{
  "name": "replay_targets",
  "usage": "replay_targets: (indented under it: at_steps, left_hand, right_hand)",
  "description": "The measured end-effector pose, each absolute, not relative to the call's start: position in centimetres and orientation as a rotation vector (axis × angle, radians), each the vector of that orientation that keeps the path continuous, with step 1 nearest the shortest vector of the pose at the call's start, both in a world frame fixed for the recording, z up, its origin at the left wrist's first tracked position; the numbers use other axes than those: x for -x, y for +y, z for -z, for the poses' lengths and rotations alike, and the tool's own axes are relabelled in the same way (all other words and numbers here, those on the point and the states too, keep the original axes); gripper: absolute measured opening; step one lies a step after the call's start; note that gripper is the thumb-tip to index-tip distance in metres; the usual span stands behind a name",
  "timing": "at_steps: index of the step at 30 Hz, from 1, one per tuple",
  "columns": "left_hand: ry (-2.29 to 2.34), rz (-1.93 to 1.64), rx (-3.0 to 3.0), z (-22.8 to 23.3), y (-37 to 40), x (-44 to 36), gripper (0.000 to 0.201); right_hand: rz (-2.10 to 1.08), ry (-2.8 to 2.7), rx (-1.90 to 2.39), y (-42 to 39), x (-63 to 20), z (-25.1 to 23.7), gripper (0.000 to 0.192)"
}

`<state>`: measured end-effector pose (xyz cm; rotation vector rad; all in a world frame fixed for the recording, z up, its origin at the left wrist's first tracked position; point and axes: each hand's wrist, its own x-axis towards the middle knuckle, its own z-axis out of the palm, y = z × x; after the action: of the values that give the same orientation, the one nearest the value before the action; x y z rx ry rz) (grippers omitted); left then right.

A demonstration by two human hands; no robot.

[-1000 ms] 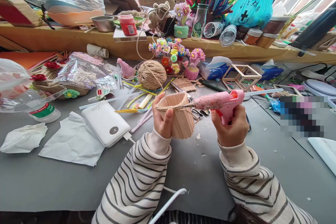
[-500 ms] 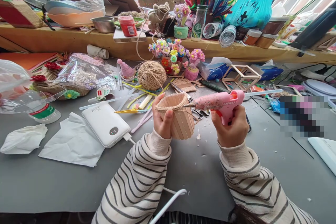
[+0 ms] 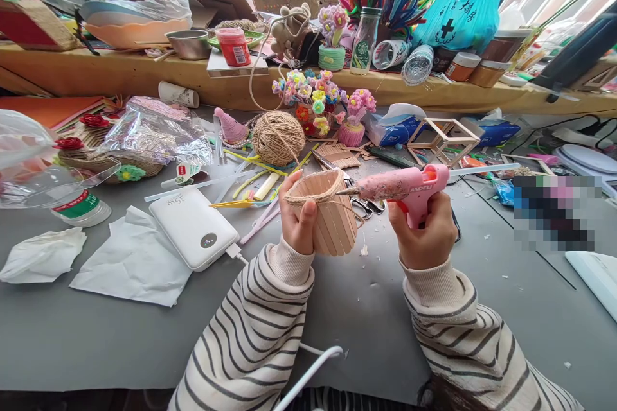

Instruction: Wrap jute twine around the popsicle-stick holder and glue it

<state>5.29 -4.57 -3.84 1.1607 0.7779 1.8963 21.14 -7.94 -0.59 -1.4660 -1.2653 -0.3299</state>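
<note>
Almost nothing has moved over the last second: your two hands sit where they were, and only the nozzle of the glue gun [image 3: 402, 187] has drifted a hair along the rim, so you appear to be working slowly along one short stretch and not hopping to a new spot. Your left hand [image 3: 299, 218] is wrapped closed around the near side of the stick cup [image 3: 332, 221], thumb pressed flat on the outer sticks and the other fingers curled over the rim, which pins the twine [image 3: 313, 196] running around the top edge. The cup is held up just above the table [image 3: 120, 340], tilted so its mouth faces away from you. Your right hand [image 3: 425, 234] is closed tight on the pink handle of the gun, with a finger on or at the orange trigger; whether it is pressed in, you cannot tell from here. The metal tip touches or nearly touches the far right part of the rim, right at the twine band. Behind the cup lies the ball of twine [image 3: 278, 137], near it a white power bank [image 3: 193, 226] to your left with its cable, and a pair of scissors [image 3: 369, 205] peeks out just beyond the cup under the gun.
</note>
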Motion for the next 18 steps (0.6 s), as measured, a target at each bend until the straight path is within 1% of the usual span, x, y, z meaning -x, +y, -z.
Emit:
replay_targets:
  at_steps: [4, 18]
  left_hand:
    - [0.759, -1.858, -1.147, 3.90, -4.56, -5.31, 0.058]
    - [0.749, -1.852, -1.142, 3.96, -4.64, -5.41, 0.057]
  right_hand:
    - [0.333, -1.266, 1.478, -7.95, -21.18, 0.58, 0.033]
    - [0.345, -1.270, 1.467, -7.90, -21.32, 0.72, 0.033]
